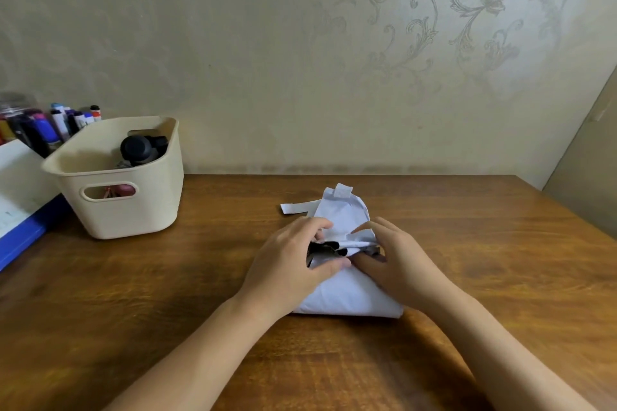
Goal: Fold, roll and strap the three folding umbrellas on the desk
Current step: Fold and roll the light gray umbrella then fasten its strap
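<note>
Head view, desk: wooden desk point(467, 260) fills the lower half; its back edge meets the wall and its right edge falls away at far right.
Basket: cream plastic basket point(133, 210) stands at far left, well apart from the work. A dark round object sits inside, identity unclear.
Umbrella: pale lavender folding umbrella point(347, 297) lies flat at desk centre, the only one plainly visible. Its long axis runs straight away from the person, wide end near, narrow end far.
Hands: left hand point(283, 264) and right hand point(400, 264) meet at mid-length, one per side, equally near. Fingers point(367, 227) curl in narrow, pinching canopy folds; something black shows between them.
Strap: strap point(295, 208) lies loose off the far end, pointing left, beyond the fingertips and nearer the left hand.
Tab: fastening patch point(344, 191) at the far tip, facing up.
Judgement: pleats being gathered; rolling would turn across the long axis.
Room: wood to both sides, more to the right.
</note>
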